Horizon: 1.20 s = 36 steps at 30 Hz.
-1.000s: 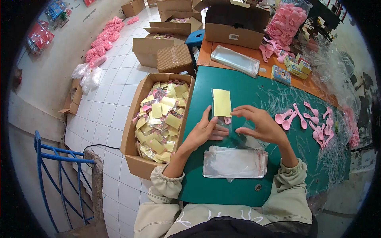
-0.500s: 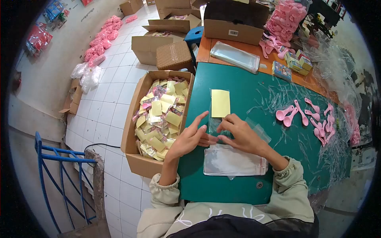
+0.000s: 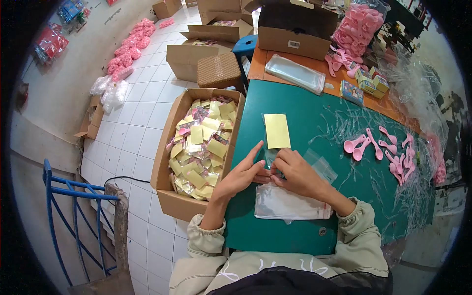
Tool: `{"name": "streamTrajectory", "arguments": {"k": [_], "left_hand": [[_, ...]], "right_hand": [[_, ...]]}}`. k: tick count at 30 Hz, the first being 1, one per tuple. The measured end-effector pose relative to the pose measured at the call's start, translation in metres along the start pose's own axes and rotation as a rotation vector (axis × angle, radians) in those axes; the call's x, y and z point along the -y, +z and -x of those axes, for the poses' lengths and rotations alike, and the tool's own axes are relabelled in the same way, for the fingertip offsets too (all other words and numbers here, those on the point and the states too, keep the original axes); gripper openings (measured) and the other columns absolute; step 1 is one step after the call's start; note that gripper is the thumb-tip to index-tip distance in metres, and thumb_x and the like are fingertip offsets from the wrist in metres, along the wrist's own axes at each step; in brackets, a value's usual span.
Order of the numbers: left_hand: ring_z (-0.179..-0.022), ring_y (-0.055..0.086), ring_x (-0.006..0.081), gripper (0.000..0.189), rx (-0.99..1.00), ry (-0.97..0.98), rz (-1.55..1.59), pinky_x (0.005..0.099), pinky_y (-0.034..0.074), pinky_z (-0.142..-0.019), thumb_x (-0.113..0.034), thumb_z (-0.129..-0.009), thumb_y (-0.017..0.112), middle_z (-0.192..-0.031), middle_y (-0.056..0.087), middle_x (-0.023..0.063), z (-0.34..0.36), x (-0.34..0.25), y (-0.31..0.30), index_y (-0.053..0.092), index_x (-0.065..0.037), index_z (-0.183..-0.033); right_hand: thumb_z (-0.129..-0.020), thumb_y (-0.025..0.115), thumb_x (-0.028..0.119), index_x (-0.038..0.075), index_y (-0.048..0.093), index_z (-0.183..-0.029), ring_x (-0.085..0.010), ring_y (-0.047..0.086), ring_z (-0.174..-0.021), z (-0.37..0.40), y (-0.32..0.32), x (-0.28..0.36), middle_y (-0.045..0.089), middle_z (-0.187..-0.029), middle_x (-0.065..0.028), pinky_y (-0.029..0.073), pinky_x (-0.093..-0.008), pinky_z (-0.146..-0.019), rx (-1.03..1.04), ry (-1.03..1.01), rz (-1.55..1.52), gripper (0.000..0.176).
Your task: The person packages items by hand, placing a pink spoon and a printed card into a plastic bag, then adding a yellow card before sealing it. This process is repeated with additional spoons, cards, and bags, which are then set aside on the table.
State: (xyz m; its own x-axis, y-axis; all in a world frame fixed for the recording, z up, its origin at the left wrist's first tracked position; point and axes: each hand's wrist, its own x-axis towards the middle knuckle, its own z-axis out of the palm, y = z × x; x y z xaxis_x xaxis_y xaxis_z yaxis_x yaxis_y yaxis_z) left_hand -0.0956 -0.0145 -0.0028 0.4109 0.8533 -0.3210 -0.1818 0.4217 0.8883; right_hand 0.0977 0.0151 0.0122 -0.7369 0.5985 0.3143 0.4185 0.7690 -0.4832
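A clear plastic bag (image 3: pixel 271 155) with a blank yellow card (image 3: pixel 278 131) at its upper end lies on the green table top. At the bag's lower end my right hand (image 3: pixel 296 170) is closed, thumb and fingertips pinching the plastic. My left hand (image 3: pixel 244 177) meets it from the left, index finger stretched up beside the bag, thumb and other fingers closing at the bag's lower edge; the exact contact is partly hidden. Just below my hands lies a stack of clear plastic bags (image 3: pixel 290 204). More clear bags (image 3: pixel 322 168) lie behind my right wrist.
An open carton (image 3: pixel 164 172) full of packets with yellow cards stands left of the table. Several pink measuring spoons (image 3: pixel 361 147) and loose plastic strips (image 3: pixel 344 120) lie to the right. At the back are flat clear bags (image 3: pixel 296 73), a brown box (image 3: pixel 294 42) and small boxes (image 3: pixel 352 92).
My hands have drawn closer together at the bag's lower end, and the fingers of my right hand have closed. The whole view has shifted slightly.
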Motion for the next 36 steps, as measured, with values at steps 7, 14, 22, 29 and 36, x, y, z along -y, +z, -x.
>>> {"name": "streamTrajectory", "arguments": {"k": [7, 14, 22, 29, 36], "left_hand": [[-0.079, 0.063, 0.0161, 0.061, -0.153, 0.016, -0.037, 0.0292, 0.053, -0.070, -0.014, -0.095, 0.047, -0.087, 0.063, 0.0123, -0.013, 0.002, 0.007, 0.011, -0.015, -0.144], [-0.077, 0.065, 0.0163, 0.066, -0.215, 0.211, -0.258, 0.0289, 0.055, -0.065, 0.000, -0.090, 0.049, -0.086, 0.064, 0.0141, -0.026, 0.012, 0.008, 0.011, -0.013, -0.142], [-0.079, 0.064, 0.0138, 0.028, -0.086, 0.112, -0.181, 0.0223, 0.050, -0.064, -0.005, -0.094, 0.043, -0.092, 0.065, 0.0155, -0.021, 0.004, 0.006, 0.038, -0.005, -0.121], [-0.084, 0.062, 0.0104, 0.017, -0.058, 0.198, -0.108, 0.0213, 0.050, -0.067, -0.008, -0.094, 0.044, -0.095, 0.063, 0.0075, -0.026, 0.012, 0.001, 0.052, 0.001, -0.107], [-0.091, 0.061, 0.0115, 0.024, 0.026, 0.184, 0.029, 0.0219, 0.048, -0.076, -0.014, -0.095, 0.047, -0.105, 0.062, 0.0077, -0.014, -0.005, 0.010, 0.050, -0.002, -0.114]], "right_hand": [[-0.067, 0.065, 0.005, 0.004, 0.054, -0.076, -0.0266, 0.050, -0.080, -0.002, -0.002, 0.003, 0.049, -0.081, -0.0101, 0.041, -0.0366, -0.075, -0.042, -0.132, 0.116, 0.014], [-0.073, 0.066, 0.004, 0.003, 0.052, -0.081, -0.0247, 0.053, -0.081, 0.009, -0.036, -0.012, 0.050, -0.083, -0.0087, 0.043, -0.0333, -0.072, 0.268, 0.093, -0.484, 0.016], [-0.077, 0.055, 0.000, 0.001, 0.057, -0.083, -0.0209, 0.055, -0.074, 0.098, -0.193, -0.175, 0.056, -0.074, -0.0073, 0.045, -0.0302, -0.070, -0.114, 0.923, 0.162, 0.006], [-0.069, 0.063, -0.004, 0.005, 0.047, -0.110, -0.0329, 0.048, -0.099, 0.039, -0.094, -0.077, 0.040, -0.112, -0.0165, 0.043, -0.0392, -0.086, -0.117, 0.236, 0.279, 0.045], [-0.070, 0.070, 0.001, 0.005, 0.055, -0.096, -0.0246, 0.057, -0.080, 0.014, -0.024, -0.035, 0.046, -0.100, -0.0115, 0.050, -0.0321, -0.067, -0.127, 0.062, 0.044, 0.030]]}}
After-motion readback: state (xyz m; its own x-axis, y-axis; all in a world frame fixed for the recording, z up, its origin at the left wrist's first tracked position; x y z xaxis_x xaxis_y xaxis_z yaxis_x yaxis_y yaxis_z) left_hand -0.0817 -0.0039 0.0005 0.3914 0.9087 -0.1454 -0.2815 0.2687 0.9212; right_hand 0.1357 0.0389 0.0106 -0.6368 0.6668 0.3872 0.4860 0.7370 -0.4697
